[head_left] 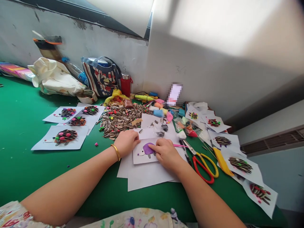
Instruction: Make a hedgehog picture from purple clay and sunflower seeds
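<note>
Purple shape (146,148), white card (140,160), green tabletop (99,174), red-and-yellow-handled scissors (198,155), dark seeds (125,117) with pale stripes

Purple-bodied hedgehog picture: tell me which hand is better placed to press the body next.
Probably the right hand: it touches the purple body, while the left hand sits by the paper's upper left corner.

Worn items: floral garment (140,218) and wrist bangle (116,152).
Bangle: narrow, gold-coloured, rounded band, fitted directly behind the left hand (125,142). Garment: pale ground, multicoloured flower print, located well behind both hands; left sleeve (16,217) gathered, with red motifs.
</note>
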`<state>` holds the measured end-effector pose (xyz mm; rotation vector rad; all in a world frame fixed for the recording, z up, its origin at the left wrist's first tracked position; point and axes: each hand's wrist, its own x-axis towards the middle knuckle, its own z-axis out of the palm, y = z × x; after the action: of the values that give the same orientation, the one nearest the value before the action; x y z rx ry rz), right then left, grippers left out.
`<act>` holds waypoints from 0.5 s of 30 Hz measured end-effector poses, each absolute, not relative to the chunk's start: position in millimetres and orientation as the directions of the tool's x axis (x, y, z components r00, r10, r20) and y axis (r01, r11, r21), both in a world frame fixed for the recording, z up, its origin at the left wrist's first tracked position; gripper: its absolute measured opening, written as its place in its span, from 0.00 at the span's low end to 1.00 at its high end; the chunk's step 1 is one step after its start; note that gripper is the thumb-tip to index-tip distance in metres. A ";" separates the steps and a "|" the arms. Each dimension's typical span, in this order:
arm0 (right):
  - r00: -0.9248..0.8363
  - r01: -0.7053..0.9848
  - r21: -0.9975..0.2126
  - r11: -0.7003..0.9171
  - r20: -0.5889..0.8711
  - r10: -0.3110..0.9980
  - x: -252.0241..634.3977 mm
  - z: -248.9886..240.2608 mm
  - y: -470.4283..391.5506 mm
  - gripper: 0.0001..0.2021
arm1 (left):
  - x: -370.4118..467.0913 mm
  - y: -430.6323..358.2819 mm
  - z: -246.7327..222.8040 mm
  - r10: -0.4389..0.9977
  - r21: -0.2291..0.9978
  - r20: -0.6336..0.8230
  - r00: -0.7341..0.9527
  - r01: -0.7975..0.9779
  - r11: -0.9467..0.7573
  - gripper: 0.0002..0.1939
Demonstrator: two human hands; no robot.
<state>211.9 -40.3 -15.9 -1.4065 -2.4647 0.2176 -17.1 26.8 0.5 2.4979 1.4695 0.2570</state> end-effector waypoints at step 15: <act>-0.584 0.748 -0.309 0.587 0.112 0.804 245.9 -0.1 -37.9 0.23 | -17.1 26.2 2.2 0.873 0.271 0.019 0.487 0.838 -0.473 0.08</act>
<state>245.9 -37.9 -0.1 -1.2840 -2.5779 0.3357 -17.1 26.2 2.2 2.5069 1.4688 0.2271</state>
